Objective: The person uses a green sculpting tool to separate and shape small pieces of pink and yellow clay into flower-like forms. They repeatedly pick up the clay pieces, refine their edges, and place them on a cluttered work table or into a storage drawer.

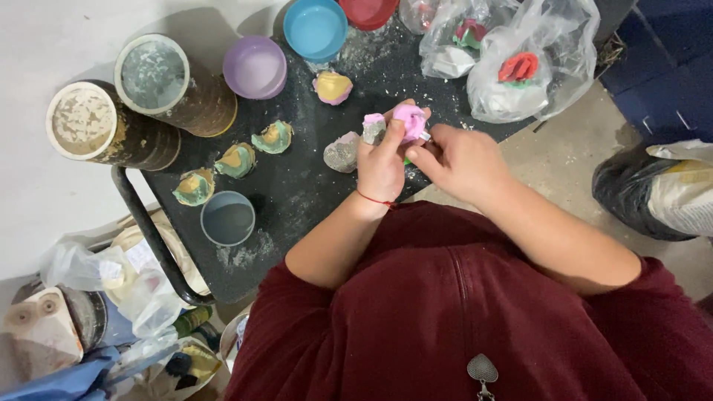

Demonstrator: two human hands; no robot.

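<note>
- A maroon top is being worn, nearest the camera, with a metal pull hanging at its front.
- A pink lump is being held above the black bench by the left hand, its fingers curled shut around it.
- The lump is being pinched from the right by the right hand, fingers closed against it.
- A grey lump is being left on the bench just beside the left hand.
- Three green-and-yellow shapes are being kept in a row near a grey cup.
- Two tins, a purple bowl and a blue bowl are being kept at the far edge.
- Two plastic bags are being kept at the far right.
</note>
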